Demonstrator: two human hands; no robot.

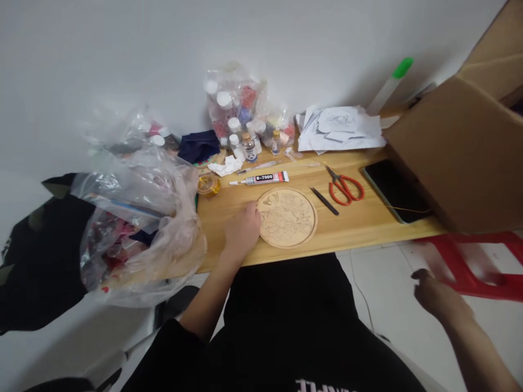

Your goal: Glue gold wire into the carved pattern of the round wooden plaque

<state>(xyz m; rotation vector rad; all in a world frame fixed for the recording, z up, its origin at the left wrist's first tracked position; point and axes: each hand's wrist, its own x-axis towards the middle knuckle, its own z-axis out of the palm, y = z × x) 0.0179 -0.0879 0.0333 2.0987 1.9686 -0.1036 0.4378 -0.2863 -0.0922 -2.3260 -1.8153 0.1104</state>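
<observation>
A round wooden board (288, 218) with a fine line drawing of flowers and a butterfly lies flat on the narrow wooden table. My left hand (244, 231) is at its left edge, fingers curled and gripping the rim. Off the table at the right, my right hand (439, 296) hangs low near a red plastic stool (474, 272); its fingers are drawn together, and whatever they hold is too small or blurred to name. Just right of the board are black tweezers (324, 201) and red-handled scissors (346, 189). A B-7000 glue tube (261, 178) lies behind it.
At the left, a clear plastic bag (163, 228) of craft materials bulges over the table. Bead bottles in bags (232, 103), small corked bottles (249, 147), a gold wire spool (209, 185) and papers (339, 130) line the back. A phone (394, 188) lies beside a cardboard box (453, 152).
</observation>
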